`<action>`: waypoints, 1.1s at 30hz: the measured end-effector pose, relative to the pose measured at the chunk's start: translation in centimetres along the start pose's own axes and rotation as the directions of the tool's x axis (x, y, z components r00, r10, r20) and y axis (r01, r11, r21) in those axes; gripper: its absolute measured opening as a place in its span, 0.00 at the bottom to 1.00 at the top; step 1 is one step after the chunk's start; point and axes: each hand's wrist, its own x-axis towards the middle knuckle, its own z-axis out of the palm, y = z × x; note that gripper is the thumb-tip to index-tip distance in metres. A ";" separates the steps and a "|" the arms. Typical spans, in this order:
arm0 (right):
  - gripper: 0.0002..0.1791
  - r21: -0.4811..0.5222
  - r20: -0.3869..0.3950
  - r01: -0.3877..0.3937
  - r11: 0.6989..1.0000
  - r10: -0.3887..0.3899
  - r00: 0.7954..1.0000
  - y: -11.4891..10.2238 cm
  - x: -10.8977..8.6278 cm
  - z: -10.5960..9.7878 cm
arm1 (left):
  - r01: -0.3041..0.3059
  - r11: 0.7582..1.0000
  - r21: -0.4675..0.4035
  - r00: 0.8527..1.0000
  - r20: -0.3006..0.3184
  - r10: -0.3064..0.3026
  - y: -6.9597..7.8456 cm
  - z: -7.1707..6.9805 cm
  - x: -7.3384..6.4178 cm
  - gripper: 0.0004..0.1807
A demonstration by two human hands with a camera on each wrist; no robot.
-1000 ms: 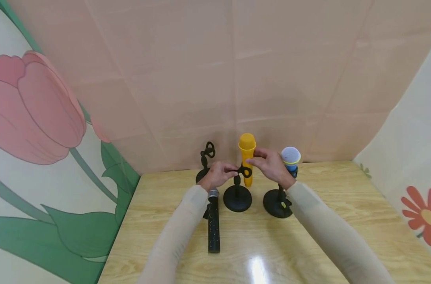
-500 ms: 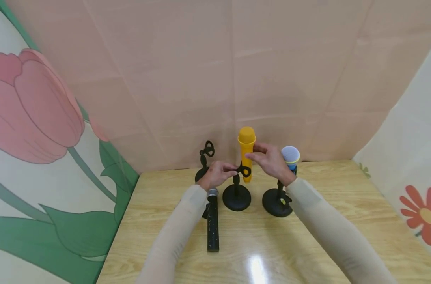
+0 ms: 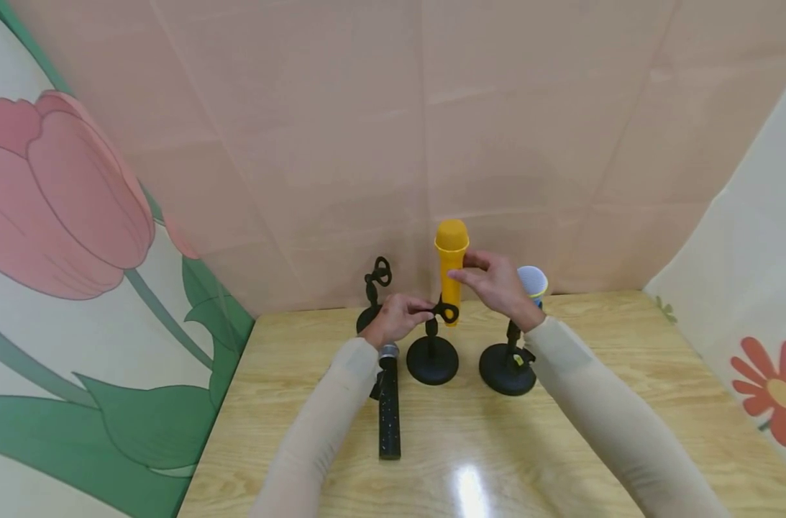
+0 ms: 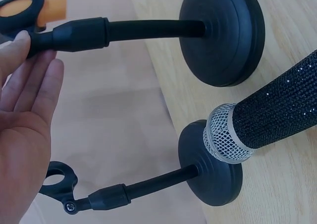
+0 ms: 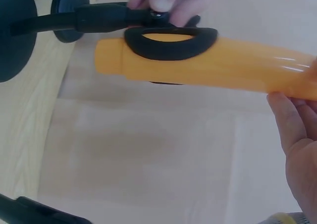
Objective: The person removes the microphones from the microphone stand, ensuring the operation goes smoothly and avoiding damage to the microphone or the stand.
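Note:
A yellow microphone (image 3: 451, 270) stands upright in the ring-shaped clip (image 5: 171, 53) of the middle black microphone stand (image 3: 433, 360). My right hand (image 3: 494, 284) pinches its body below the head, thumb on the near side. In the right wrist view its lower end sticks out past the clip. My left hand (image 3: 393, 320) pinches the stand at the clip joint, thumb against the fingers, as the left wrist view shows. The stand's round base rests on the table.
Behind my left hand is another black stand (image 3: 370, 291) with a bare clip. A black glittery microphone (image 3: 389, 410) with silver grille is nearer me. At right, a blue microphone with white head (image 3: 533, 280) sits on a stand (image 3: 507, 368). The table (image 3: 600, 374) meets a pink wall.
My right hand has risen with the yellow microphone, drawing it up through the clip, so less of it shows below the ring. The left hand stays on the stand.

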 end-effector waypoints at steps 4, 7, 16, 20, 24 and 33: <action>0.23 0.014 0.003 0.008 1.000 -0.008 1.000 -0.5 0.4 -0.3 | -0.005 1.000 -0.001 1.000 0.003 0.005 -0.1 0.0 0.0 0.13; 0.24 0.028 0.011 -0.002 1.000 0.002 1.000 -1.1 0.6 -0.7 | -0.004 1.000 0.006 1.000 0.002 0.004 -0.2 0.0 0.0 0.13; 0.26 0.052 -0.011 0.000 0.999 0.001 1.000 -2.0 1.0 -1.9 | 0.021 0.999 0.024 1.000 -0.022 -0.020 0.0 -0.1 -0.2 0.13; 0.26 0.057 -0.008 0.001 0.998 -0.001 1.000 -2.1 1.1 -2.2 | 0.014 1.000 0.027 0.999 -0.030 -0.013 0.1 -0.1 -0.3 0.13; 0.25 0.079 -0.018 -0.001 0.997 0.003 1.000 -2.6 1.2 -2.8 | 0.011 1.000 0.020 0.999 -0.039 -0.010 0.2 0.2 -0.2 0.13; 0.24 0.108 -0.053 0.004 0.994 0.001 0.999 -3.7 0.9 -4.5 | 0.021 1.000 0.022 0.999 -0.048 -0.020 0.3 0.6 0.0 0.14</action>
